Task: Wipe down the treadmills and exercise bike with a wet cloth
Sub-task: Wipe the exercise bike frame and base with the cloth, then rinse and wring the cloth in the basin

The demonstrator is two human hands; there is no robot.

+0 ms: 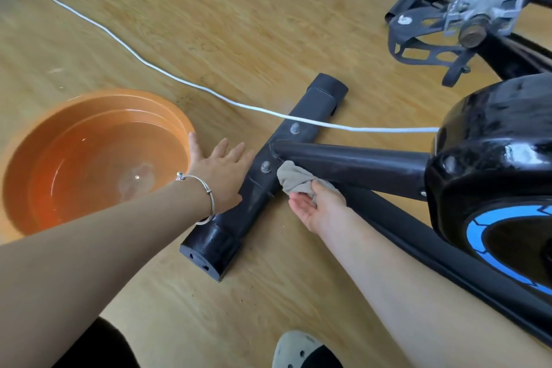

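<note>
The black exercise bike stands at the right, its floor crossbar running diagonally through the middle. My right hand grips a bunched grey cloth and presses it where the frame tube meets the crossbar, next to a bolt. My left hand, with a silver bangle on the wrist, lies flat with fingers spread on the crossbar's left side. No treadmill is in view.
An orange basin holding water sits on the wooden floor at the left, close to my left hand. A white cord runs across the floor and over the crossbar. The metal pedal hangs at upper right. My shoe is at the bottom.
</note>
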